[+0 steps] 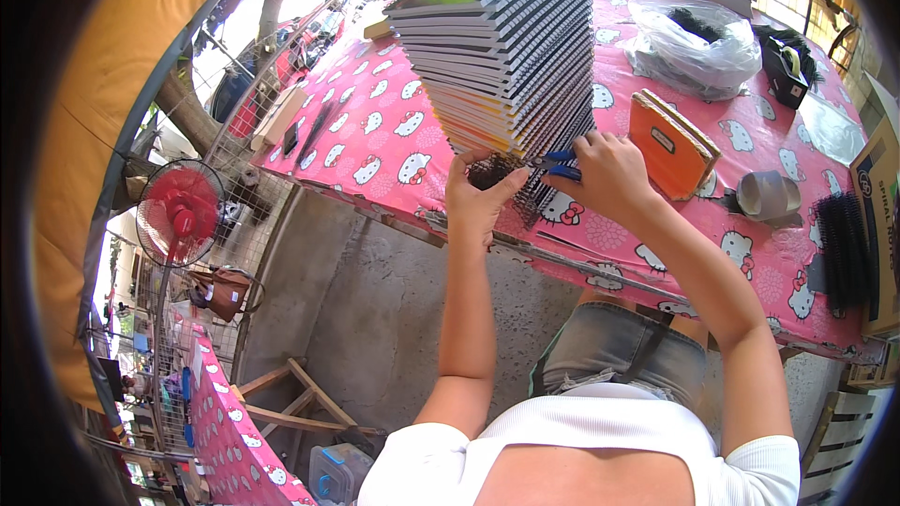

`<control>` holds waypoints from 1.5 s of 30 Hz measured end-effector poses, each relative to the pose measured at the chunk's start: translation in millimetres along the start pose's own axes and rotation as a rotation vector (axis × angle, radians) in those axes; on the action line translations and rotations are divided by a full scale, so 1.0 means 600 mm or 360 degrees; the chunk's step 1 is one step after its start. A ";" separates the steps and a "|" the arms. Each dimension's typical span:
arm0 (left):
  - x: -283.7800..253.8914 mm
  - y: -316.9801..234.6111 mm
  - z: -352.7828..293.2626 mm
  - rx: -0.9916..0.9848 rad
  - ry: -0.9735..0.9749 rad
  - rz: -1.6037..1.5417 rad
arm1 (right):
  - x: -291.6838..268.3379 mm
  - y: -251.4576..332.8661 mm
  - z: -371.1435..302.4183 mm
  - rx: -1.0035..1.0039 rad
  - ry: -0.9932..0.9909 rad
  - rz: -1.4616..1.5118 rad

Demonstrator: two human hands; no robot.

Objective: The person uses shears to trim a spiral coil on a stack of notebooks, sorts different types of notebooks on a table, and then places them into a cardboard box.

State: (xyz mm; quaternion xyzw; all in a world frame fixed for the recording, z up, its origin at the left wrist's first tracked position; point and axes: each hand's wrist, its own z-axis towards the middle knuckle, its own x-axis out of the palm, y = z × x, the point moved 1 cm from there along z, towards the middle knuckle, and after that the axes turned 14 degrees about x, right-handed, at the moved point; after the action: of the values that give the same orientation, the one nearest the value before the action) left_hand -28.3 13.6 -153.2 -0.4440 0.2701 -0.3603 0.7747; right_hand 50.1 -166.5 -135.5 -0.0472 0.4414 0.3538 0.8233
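A tall stack of spiral-bound notebooks (506, 66) is stood on a table covered by a pink patterned cloth (389, 145), its near end close to the table's front edge; at that end, a dark tangle of coil wire (491, 171) is cupped by the left hand (476, 201), with the thumb bent to one side of it and the fingers to the other; how firmly it is pinched cannot be told; blue-handled pliers (563, 170) are held in the closed right hand (607, 171), their tip pointed toward the spiral bindings and near the left thumb; whether a wire is gripped by the tip cannot be made out; to the right of the stack, an orange-covered block (661, 152) is set, with a clear plastic bag (649, 58) of black material beyond it; farther right, a black box (786, 84) and a grey roundish item (764, 197) are seen; black coils (840, 253) are placed just beside a cardboard carton (875, 253).
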 end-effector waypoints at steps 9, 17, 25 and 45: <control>-0.010 -0.012 -0.002 -0.0315 -0.0059 -0.0228 | -0.007 -0.004 -0.018 0.0105 0.0187 -0.0058; 0.002 0.011 -0.014 -0.0099 -0.0009 -0.0217 | -0.002 0.015 0.001 0.0257 0.0701 -0.0081; 0.004 0.007 -0.018 -0.0099 -0.0020 -0.0247 | -0.008 0.010 0.006 0.0262 0.0757 -0.0073; -0.010 0.031 -0.023 -0.0132 -0.0031 -0.0143 | -0.005 0.001 -0.021 0.0363 0.0893 -0.0073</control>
State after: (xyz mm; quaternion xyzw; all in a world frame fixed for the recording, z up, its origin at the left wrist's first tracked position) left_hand -36.1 18.4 -175.3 -0.4908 0.2572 -0.3788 0.7413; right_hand 40.2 -172.6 -140.5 -0.0602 0.6873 0.2565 0.6769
